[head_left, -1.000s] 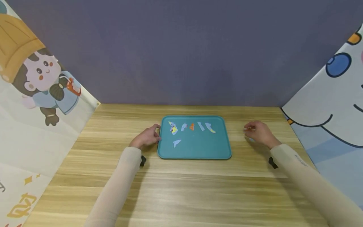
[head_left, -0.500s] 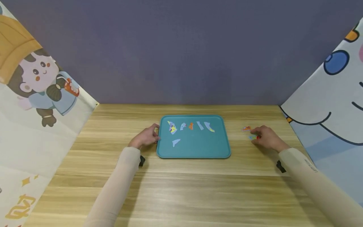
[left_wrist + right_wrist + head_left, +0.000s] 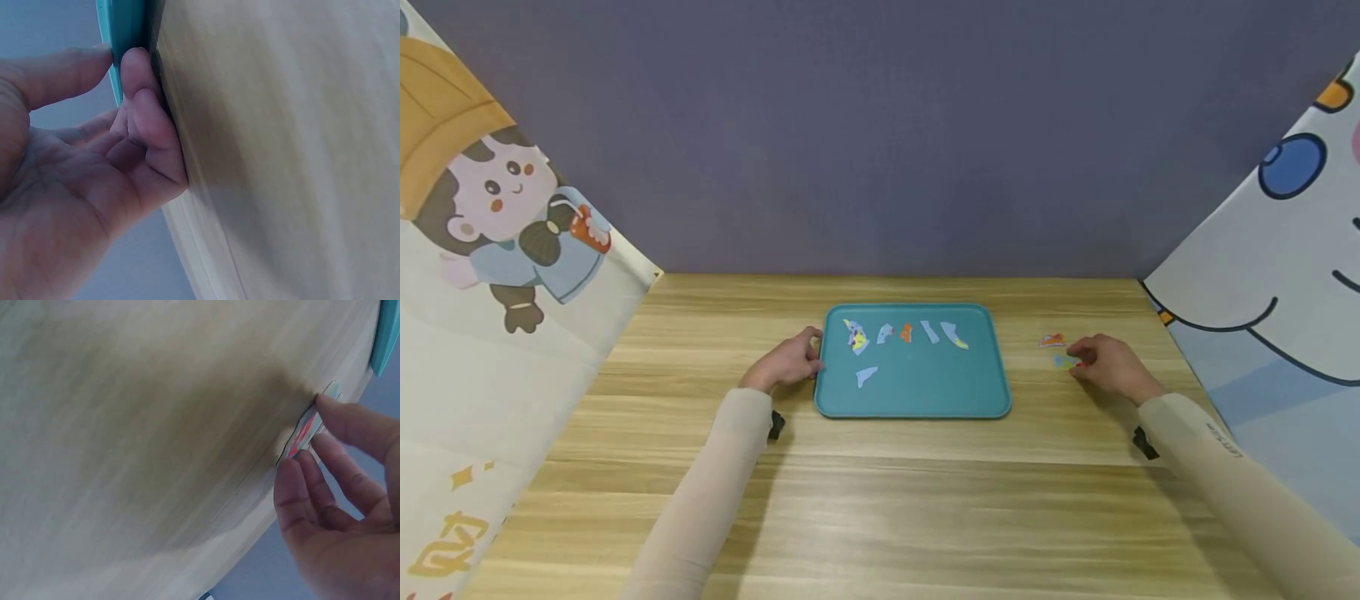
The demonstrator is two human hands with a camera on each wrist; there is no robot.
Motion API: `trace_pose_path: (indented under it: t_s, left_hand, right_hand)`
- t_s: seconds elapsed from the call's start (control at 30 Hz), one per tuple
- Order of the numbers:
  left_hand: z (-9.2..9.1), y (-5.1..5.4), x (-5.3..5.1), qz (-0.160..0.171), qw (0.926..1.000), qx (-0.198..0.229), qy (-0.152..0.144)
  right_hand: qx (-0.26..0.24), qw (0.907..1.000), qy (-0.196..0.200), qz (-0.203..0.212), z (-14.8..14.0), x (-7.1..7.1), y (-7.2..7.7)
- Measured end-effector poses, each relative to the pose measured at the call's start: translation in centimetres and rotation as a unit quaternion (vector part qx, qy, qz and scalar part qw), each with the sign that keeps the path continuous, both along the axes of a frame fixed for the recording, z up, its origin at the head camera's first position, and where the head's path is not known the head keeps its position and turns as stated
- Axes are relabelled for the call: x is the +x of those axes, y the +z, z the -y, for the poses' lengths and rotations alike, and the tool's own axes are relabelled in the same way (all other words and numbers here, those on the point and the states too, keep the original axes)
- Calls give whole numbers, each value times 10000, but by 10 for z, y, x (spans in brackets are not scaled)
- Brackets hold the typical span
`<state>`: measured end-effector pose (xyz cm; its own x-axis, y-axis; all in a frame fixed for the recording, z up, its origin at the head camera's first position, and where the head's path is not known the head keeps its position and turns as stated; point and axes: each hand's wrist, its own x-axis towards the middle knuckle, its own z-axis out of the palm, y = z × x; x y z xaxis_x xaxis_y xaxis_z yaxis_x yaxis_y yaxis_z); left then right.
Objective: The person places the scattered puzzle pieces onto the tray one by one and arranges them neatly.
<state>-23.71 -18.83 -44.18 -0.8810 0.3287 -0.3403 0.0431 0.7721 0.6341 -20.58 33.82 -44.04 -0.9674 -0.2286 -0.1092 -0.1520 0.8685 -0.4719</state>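
My left hand (image 3: 788, 362) grips the left edge of a teal tray (image 3: 925, 392). In the left wrist view the thumb lies against the tray's rim (image 3: 128, 28), with fingers curled at its side. To the right of the tray, my right hand (image 3: 1108, 365) pinches a flat blue-green and red puzzle piece (image 3: 1062, 362) by its edges, low over the table. The right wrist view shows this piece (image 3: 305, 434) between thumb and fingertips; the fingers cover part of it. Just behind it, an orange puzzle piece (image 3: 1052, 340) lies on the table.
Several pieces lie in a row along the tray's far side, including an orange one (image 3: 906, 333). A pale blue piece (image 3: 867, 377) lies nearer on the left. The wooden table (image 3: 925, 517) meets a dark back wall (image 3: 895, 142) and printed side panels.
My right hand has moved right and slightly nearer, away from the orange piece, which now shows on the table, to the blue-green piece. My left hand stays at the tray.
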Motion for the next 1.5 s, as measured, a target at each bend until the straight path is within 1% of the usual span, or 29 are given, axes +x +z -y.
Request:
trace_pose_path:
  t_s: [0.13,0.23,0.37,0.5,0.6,0.8,1.0,1.17,1.27,1.4,1.5]
  left_hand:
    - [3,0,5,-62,9999,38,-79]
    - [5,1,8,-111,9998,68,-151]
    - [7,1,12,-154,9996,96,-221]
    - [9,1,15,-135,9996,95,-244]
    - [8,3,14,-111,9997,53,-205]
    - [8,2,14,-143,9997,-13,-196]
    - [10,0,14,-83,9998,53,-197]
    - [9,1,14,-76,9998,83,-164]
    - [9,2,14,-53,9998,82,-175]
    - [8,3,15,-19,9997,84,-218]
    - [8,3,15,-45,9997,71,-227]
  right_hand:
    - [55,10000,46,-66,4,10,1]
    - [129,9998,-21,-132,8,19,0]
    - [222,9989,-327,-232,11,33,-3]
    - [224,9968,-607,-467,18,47,-5]
    - [148,9953,-656,-697,25,49,-1]
    - [-127,9932,-479,-1057,49,50,12]
    - [-491,9915,-298,-1168,82,51,22]
    - [-795,9878,-2,-1338,112,49,23]
    - [-958,9859,138,-1362,130,47,22]
    - [-1054,9847,333,-1348,153,44,20]
    - [-1036,9861,448,-1219,171,41,17]
